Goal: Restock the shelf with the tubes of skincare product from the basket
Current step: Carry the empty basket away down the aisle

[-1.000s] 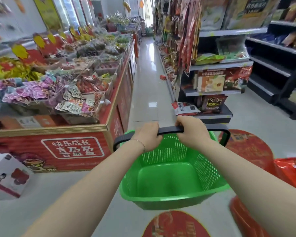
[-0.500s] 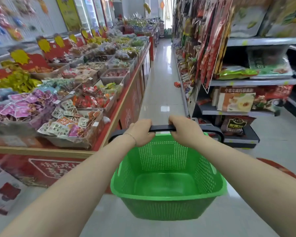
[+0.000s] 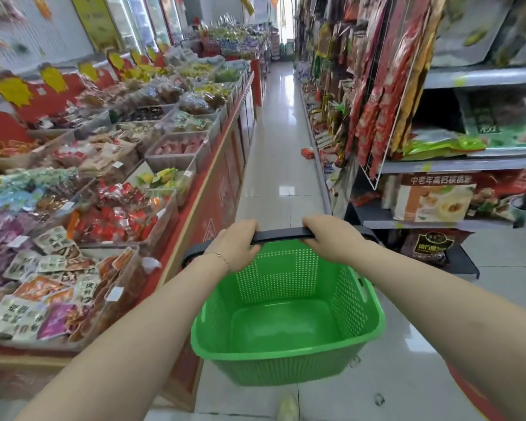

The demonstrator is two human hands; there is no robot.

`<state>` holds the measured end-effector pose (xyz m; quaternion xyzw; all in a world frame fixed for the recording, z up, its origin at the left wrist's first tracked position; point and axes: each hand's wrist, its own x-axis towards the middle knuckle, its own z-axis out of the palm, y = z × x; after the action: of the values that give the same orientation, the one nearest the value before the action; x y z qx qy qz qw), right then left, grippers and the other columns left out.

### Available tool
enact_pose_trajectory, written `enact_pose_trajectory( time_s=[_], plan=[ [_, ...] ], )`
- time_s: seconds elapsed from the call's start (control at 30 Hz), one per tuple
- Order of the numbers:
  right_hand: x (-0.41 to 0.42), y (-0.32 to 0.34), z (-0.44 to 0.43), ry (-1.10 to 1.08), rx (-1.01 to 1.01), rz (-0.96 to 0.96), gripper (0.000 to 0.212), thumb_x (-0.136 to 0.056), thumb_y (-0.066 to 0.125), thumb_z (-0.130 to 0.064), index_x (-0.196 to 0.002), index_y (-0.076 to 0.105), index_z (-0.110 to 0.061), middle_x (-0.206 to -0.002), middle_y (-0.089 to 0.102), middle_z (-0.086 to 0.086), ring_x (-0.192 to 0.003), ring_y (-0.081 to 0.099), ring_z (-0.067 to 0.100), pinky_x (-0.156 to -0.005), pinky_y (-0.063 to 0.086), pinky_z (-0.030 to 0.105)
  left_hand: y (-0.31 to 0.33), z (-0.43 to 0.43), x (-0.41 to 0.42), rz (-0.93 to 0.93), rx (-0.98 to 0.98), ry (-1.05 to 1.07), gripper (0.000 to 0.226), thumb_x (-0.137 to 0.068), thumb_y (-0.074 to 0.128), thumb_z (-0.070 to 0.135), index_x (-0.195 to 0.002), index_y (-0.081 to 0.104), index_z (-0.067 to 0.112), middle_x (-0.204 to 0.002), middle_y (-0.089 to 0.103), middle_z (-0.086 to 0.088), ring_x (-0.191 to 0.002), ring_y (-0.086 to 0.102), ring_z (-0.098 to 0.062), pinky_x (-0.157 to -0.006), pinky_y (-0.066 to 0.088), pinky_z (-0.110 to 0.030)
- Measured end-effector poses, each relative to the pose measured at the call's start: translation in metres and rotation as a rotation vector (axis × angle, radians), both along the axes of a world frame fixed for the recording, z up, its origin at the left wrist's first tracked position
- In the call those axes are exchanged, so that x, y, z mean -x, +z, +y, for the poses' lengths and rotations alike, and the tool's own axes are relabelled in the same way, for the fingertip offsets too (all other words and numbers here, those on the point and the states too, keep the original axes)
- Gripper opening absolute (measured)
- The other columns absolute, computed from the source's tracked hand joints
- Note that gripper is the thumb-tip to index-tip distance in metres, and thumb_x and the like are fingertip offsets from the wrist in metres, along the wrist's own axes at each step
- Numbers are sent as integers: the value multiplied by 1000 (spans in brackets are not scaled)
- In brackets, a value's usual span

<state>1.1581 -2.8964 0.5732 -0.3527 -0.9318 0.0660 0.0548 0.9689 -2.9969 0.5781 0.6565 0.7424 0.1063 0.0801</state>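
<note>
In the head view, the left hand (image 3: 236, 244) and right hand (image 3: 328, 238) are both gripping the black handle (image 3: 281, 233), fingers (image 3: 249, 227) curled tight over its top, with a bare stretch of handle showing between them; the handle is lying crosswise, left to right. The green basket (image 3: 286, 350) is hanging just below the hands and nearer the body, over the aisle floor (image 3: 281, 147). No tubes are showing inside it, though its near wall is hiding a strip of the bottom. The shelf (image 3: 468, 164) is standing nearer the right hand, carrying what look like food packs; any skincare shelf is lying out of sight or too blurred to pick out
</note>
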Motion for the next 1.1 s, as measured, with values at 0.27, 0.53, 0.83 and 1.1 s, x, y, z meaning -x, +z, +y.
enact_pose_trajectory(
  time_s=[0.27, 0.53, 0.83, 1.1],
  plan=[
    [85, -3, 163, -9, -11, -17, 18, -94, 51, -28, -84, 41, -16, -83, 54, 4, -76, 54, 26, -62, 43, 35, -7, 166, 96, -67, 5, -75, 13, -91, 56, 21, -88, 44, 21, -90, 57, 0, -83, 56, -21, -75, 47, -33],
    [140, -6, 298, -110, -24, 14, 14, -89, 53, -20, -82, 42, -15, -84, 51, 4, -80, 53, 27, -62, 37, 33, -11, 311, 152, -111, 22, -82, 16, -87, 55, 10, -92, 45, 22, -99, 59, -3, -91, 57, -22, -83, 49, -38],
    [215, -13, 493, -160, 3, 42, 6, -85, 52, -16, -83, 49, -11, -86, 55, 7, -78, 54, 27, -59, 35, 32, -19, 508, 225, -109, 30, -57, 17, -87, 53, 6, -92, 46, 21, -96, 58, -3, -87, 58, -22, -77, 48, -31],
    [289, -6, 649, -106, 2, 3, 8, -87, 52, -18, -82, 47, -14, -84, 58, 7, -75, 55, 27, -61, 40, 33, -16, 653, 293, -124, 20, -22, 17, -86, 53, 8, -89, 45, 22, -95, 58, -2, -87, 58, -23, -80, 50, -38]
  ],
)
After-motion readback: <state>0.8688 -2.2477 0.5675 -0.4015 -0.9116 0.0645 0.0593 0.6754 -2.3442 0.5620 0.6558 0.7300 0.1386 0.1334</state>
